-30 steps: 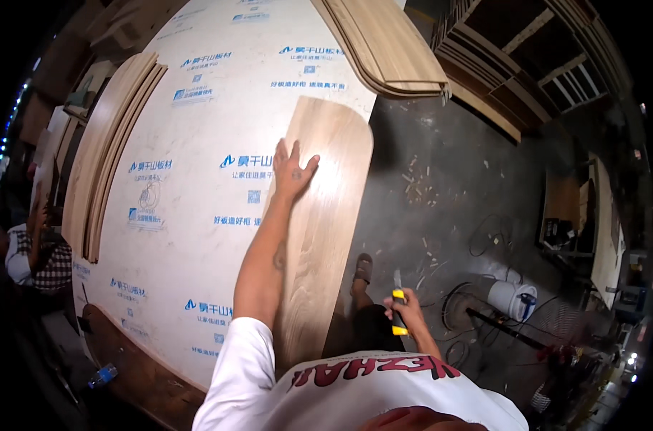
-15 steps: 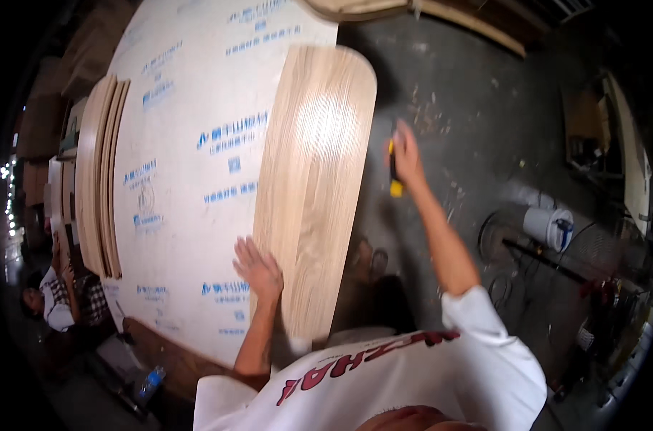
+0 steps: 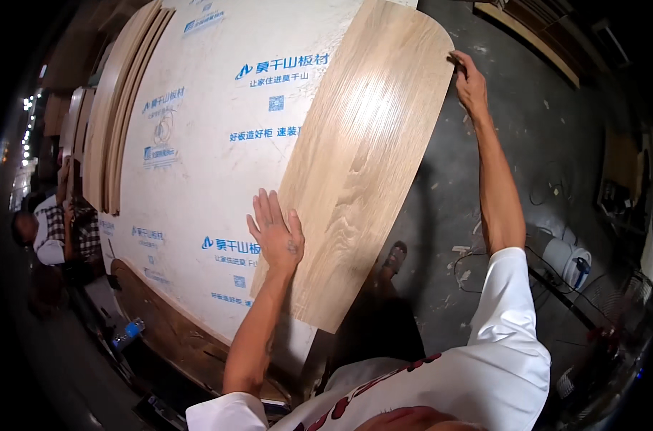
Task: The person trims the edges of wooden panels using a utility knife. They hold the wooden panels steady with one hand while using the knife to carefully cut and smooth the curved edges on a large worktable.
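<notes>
A long wood-grain board (image 3: 362, 144) with a rounded far corner lies slantwise on a white printed sheet (image 3: 204, 194), its right side overhanging the floor. Fingers spread, my left hand (image 3: 278, 233) rests flat across the board's left edge and the sheet. At the far right, my right hand (image 3: 472, 86) is closed beside the board's rounded corner, fingertips against its edge. Only a dark bit of the utility knife (image 3: 452, 59) shows at those fingertips; the rest is hidden by the hand.
Several narrow boards (image 3: 114, 122) stand stacked at the sheet's left side. Another person (image 3: 53, 230) is at the far left, near a plastic bottle (image 3: 131, 330). On the floor at right are a white bucket (image 3: 567, 262), a cable and scraps. Planks (image 3: 531, 43) lie at the top right.
My right hand has gone from over the floor to the board's rounded corner, and the knife's yellow part no longer shows. The view has shifted and turned; my left hand stays at the board's left edge.
</notes>
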{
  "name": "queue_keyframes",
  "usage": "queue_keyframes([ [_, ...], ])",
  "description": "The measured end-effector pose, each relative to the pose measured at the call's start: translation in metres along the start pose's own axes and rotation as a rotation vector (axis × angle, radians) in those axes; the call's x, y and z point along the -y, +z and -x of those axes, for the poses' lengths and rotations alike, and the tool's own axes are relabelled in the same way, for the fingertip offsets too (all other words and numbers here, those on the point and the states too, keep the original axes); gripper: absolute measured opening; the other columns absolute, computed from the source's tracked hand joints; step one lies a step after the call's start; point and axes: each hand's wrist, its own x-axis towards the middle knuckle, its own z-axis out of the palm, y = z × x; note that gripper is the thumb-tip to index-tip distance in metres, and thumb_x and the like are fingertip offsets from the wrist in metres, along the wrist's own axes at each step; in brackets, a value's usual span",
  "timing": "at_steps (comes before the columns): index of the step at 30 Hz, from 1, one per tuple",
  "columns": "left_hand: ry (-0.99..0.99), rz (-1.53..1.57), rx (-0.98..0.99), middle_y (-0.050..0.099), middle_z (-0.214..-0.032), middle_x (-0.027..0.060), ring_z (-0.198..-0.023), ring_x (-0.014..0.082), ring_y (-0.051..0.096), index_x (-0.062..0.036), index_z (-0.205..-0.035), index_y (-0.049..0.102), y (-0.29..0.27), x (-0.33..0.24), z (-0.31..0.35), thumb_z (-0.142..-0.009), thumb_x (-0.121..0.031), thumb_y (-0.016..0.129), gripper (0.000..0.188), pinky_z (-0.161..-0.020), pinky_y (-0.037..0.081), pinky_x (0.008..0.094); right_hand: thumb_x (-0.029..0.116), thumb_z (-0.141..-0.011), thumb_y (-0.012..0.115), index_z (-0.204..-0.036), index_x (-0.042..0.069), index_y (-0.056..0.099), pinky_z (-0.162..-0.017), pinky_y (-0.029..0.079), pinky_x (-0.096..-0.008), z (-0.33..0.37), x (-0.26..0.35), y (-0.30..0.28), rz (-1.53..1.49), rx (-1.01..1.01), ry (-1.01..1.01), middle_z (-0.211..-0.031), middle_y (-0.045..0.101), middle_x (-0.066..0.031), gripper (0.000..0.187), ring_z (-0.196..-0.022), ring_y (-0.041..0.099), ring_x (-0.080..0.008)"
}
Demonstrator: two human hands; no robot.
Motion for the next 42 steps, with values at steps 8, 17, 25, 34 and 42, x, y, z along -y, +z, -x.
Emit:
queue_keyframes([
  [8, 0.025, -0.011, -0.064, 0.028, -0.159, 0.0193, -0.149, 0.0358, 0.020, -0.0006, -0.149, 0.036, 0.010, 0.013, 0.009, -0.101, -0.034, 0.042, 0.058, -0.119, 0.010, 0.0563, -0.010, -0.087, 0.045, -0.126, 0.011, 0.061, -0.091, 0.051, -0.0309, 0.127, 0.072, 0.011, 0.004, 0.030, -0.020, -0.114, 0.069, -0.0135, 0.047, -0.105, 0.067, -0.0243],
  [17, 0.056, 0.044, -0.193, 0.034, -0.156, 0.0216, -0.147, 0.0378, 0.025, 0.0001, -0.146, 0.042, 0.021, 0.018, 0.010, -0.101, -0.038, 0.041, 0.059, -0.118, 0.013, 0.0584, -0.012, -0.076, 0.048, -0.112, 0.005, 0.067, -0.087, 0.052, -0.0361, 0.355, 0.198, 0.018, -0.188, 0.050, 0.105, -0.104, 0.068, -0.0157, 0.045, -0.097, 0.066, -0.0318],
  [25, 0.097, 0.139, -0.201, 0.032, -0.157, 0.0237, -0.148, 0.0383, 0.022, 0.0042, -0.145, 0.042, 0.023, 0.017, 0.012, -0.100, -0.042, 0.038, 0.065, -0.119, 0.009, 0.0577, 0.001, -0.077, 0.056, -0.103, 0.012, 0.070, -0.081, 0.050, -0.0420, 0.556, 0.293, 0.016, -0.123, 0.286, 0.067, -0.090, 0.067, -0.0112, 0.031, -0.090, 0.064, -0.0332],
  [34, 0.054, 0.020, -0.194, 0.036, -0.155, 0.0210, -0.146, 0.0367, 0.027, 0.0024, -0.145, 0.043, 0.017, 0.013, 0.011, -0.103, -0.042, 0.037, 0.061, -0.119, 0.015, 0.0553, -0.001, -0.084, 0.057, -0.117, 0.007, 0.063, -0.083, 0.052, -0.0448, 0.632, 0.243, -0.010, -0.459, 0.438, 0.231, -0.098, 0.064, -0.0166, 0.035, -0.093, 0.063, -0.0387],
  [42, 0.016, -0.013, -0.119, 0.034, -0.157, 0.0194, -0.148, 0.0348, 0.024, 0.0027, -0.146, 0.040, 0.014, 0.009, 0.010, -0.103, -0.035, 0.040, 0.058, -0.119, 0.013, 0.0522, 0.000, -0.093, 0.047, -0.132, 0.008, 0.058, -0.097, 0.049, -0.0413, 0.221, 0.089, -0.030, 0.047, -0.087, -0.076, -0.125, 0.064, -0.0192, 0.042, -0.114, 0.062, -0.0357],
])
